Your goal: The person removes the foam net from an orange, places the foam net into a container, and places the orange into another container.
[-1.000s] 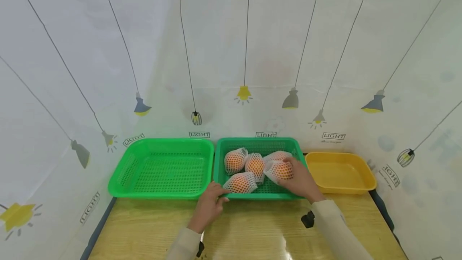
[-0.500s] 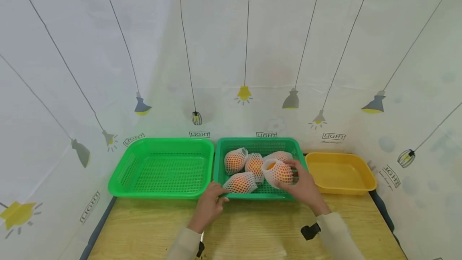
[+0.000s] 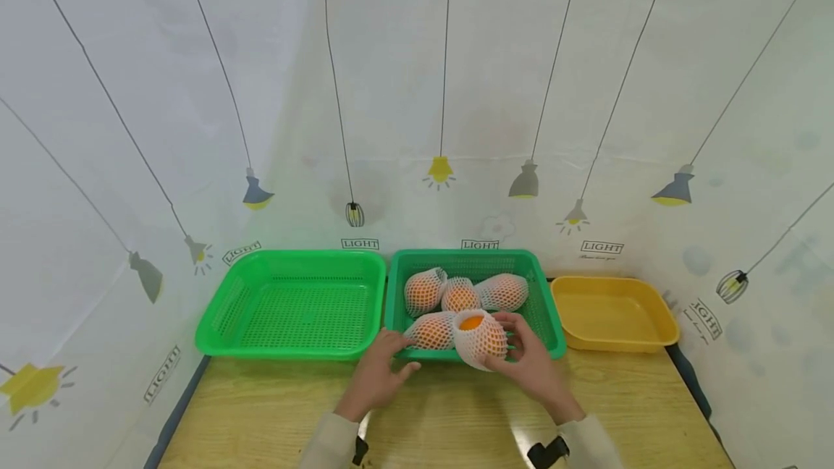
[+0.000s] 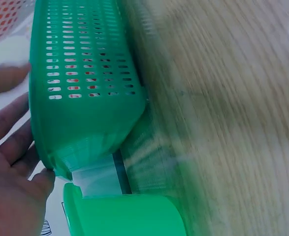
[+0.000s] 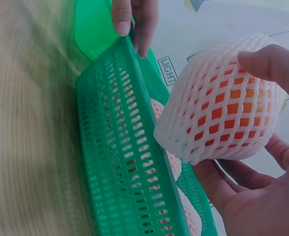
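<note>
Gripping the foam-netted orange fruit [image 3: 483, 339] from its side, your right hand [image 3: 533, 366] is holding it over the near rim of the dark green basket [image 5: 110, 128]; your left hand [image 3: 378, 369], uncurled, is touching this rim, perhaps for steadying.

Pale cream sleeves [image 3: 328, 443]; small black wrist-worn devices [image 3: 549, 452]

Forward-down head view, wrist close-ups

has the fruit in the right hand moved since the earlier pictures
Yes: against the dark green basket in the head view, the netted fruit in the right hand has moved left and toward the person.
</note>
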`<state>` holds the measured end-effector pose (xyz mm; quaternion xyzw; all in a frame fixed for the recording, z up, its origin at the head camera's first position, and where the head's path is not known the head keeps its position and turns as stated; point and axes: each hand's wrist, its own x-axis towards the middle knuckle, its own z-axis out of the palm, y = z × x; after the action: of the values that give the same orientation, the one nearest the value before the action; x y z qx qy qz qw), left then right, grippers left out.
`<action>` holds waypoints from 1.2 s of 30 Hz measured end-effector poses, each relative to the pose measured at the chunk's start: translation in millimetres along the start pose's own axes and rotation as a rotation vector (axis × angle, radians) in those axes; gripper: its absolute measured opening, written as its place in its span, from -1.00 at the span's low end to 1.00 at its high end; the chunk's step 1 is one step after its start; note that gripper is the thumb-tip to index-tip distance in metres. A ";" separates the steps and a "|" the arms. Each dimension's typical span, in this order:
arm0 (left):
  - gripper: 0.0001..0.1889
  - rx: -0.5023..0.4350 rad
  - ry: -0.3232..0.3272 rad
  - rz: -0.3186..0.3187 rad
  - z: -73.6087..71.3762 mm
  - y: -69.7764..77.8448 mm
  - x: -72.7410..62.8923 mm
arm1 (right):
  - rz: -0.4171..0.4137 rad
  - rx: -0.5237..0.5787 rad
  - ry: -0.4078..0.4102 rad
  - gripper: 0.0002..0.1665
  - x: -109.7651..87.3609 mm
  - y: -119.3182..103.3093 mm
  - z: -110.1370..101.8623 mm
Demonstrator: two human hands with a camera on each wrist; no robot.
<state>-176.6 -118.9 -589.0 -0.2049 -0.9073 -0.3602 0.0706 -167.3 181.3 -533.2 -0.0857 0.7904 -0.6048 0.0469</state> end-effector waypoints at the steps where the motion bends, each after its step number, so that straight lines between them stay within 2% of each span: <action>1: -0.53 -0.015 -0.013 -0.016 -0.6 1.0 -0.9 | 0.004 0.011 -0.006 -0.15 -1.4 0.5 2.6; 4: -0.41 -0.076 -0.028 -0.061 -2.6 5.6 -4.7 | 0.010 0.052 -0.017 -0.14 -5.2 2.0 11.1; 9: -0.36 -0.178 0.058 -0.093 -3.3 17.2 -15.6 | -0.001 0.122 -0.038 -0.14 -12.8 6.1 24.5; 14: -0.42 -0.301 0.164 -0.067 0.1 28.9 -31.0 | -0.002 0.149 -0.037 -0.13 -23.5 11.9 38.2; 18: -0.49 -0.468 0.182 -0.028 9.0 31.5 -42.1 | 0.000 0.190 -0.044 -0.12 -32.6 18.7 49.6; 22: -0.49 -0.591 0.142 -0.072 21.1 30.2 -54.1 | 0.030 0.234 -0.077 -0.11 -39.2 31.8 60.9; 26: -0.42 -0.637 0.045 -0.143 32.6 28.4 -63.4 | 0.101 0.239 -0.088 -0.11 -43.8 49.4 71.0; 30: -0.31 -0.646 -0.058 -0.187 45.1 22.9 -68.9 | 0.128 0.215 -0.089 -0.12 -48.9 69.1 80.3; 33: -0.25 -0.623 -0.085 -0.196 54.4 16.5 -71.3 | 0.130 0.217 -0.087 -0.12 -51.7 80.1 86.5; 36: -0.20 -0.593 -0.087 -0.198 62.2 11.2 -71.6 | 0.133 0.234 -0.090 -0.12 -53.3 86.7 90.6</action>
<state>-105.8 -92.1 -647.1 -0.1424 -0.7806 -0.6050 -0.0663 -105.8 127.6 -642.3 -0.0540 0.7156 -0.6837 0.1320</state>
